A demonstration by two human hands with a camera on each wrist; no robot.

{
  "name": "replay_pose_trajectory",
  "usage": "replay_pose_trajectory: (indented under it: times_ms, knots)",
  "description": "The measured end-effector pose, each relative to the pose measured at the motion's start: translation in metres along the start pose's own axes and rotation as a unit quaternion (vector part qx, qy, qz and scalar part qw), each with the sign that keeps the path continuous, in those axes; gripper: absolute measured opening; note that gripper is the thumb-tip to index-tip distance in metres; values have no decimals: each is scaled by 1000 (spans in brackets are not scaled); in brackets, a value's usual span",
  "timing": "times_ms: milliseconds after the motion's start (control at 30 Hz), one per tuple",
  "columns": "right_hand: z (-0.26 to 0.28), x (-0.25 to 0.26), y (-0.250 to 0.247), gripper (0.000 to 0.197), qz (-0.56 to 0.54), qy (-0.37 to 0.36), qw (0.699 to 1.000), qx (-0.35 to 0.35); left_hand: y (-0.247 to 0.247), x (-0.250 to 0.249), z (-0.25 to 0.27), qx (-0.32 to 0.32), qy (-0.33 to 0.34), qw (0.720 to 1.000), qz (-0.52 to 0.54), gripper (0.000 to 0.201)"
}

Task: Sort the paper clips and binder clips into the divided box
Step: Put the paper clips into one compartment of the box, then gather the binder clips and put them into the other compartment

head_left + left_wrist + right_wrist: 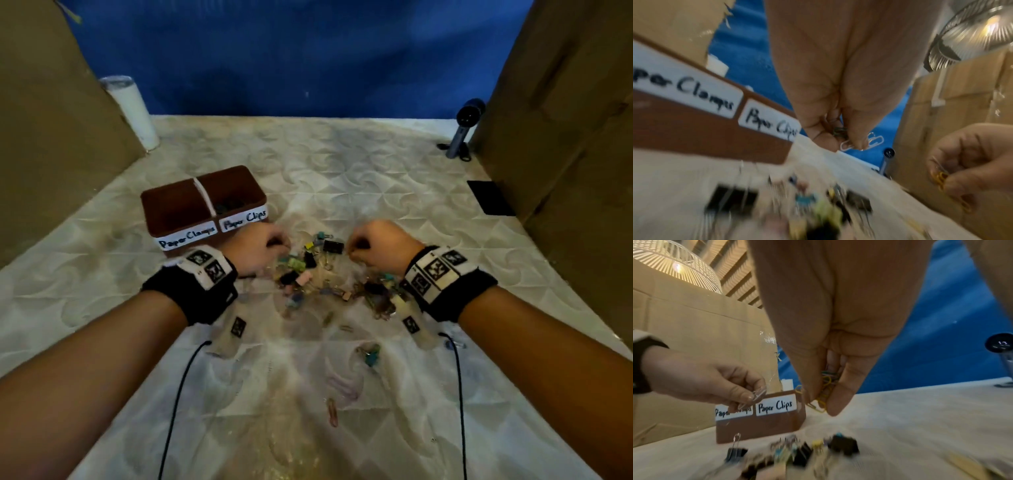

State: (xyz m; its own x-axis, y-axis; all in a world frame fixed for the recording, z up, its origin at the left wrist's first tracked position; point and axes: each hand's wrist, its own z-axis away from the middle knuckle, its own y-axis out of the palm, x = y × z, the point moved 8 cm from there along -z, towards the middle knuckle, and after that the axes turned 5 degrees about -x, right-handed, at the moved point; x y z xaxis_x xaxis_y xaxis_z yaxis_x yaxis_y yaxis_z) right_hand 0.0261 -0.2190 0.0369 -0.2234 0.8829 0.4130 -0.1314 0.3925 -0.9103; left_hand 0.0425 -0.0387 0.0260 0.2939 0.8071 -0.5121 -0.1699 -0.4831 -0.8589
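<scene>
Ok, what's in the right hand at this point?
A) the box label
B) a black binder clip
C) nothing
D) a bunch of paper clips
D: in the right wrist view the right hand pinches a bunch of coloured paper clips, mostly yellow, above the pile of binder clips.

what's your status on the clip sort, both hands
Left hand pinches white paper clips. Right hand grips a yellow bunch. Divided box left of mixed pile. Nothing blocking.
</scene>
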Motion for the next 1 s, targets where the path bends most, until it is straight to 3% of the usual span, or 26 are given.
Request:
replay_pose_trajectory:
  times_ms: [200, 400, 500, 567, 667, 800, 867, 1000]
  knots:
    - [-81, 72, -11, 14, -76, -32, 993, -85, -87, 61, -23, -68, -90, 993, 21, 17]
    - [-154, 128, 14, 15, -130, -29, 974, -184, -92, 120, -51, -102, -170, 972, 127, 8]
    - [-183, 134, 48, 34, -129, 0, 984, -121, -93, 133, -61, -122, -186, 965, 137, 20]
    - [-188, 130, 57, 41, -131, 9, 985, -109, -93, 131, -66, -115, -162, 967, 160, 29]
    - [-175, 125, 47, 36, -174, -7, 976, -133, -96, 117, -63, -111, -108, 968, 195, 31]
    - [-126, 106, 24, 20, -203, -58, 966, -150, -86, 78, -37, -127, -28, 972, 197, 20]
    - [-92, 87, 25, 15, -176, -57, 977, -105, -66, 54, -20, -96, 11, 978, 186, 15]
    - [-18, 48, 55, 20, -72, -54, 992, 90, -5, 9, 19, 39, 53, 978, 198, 8]
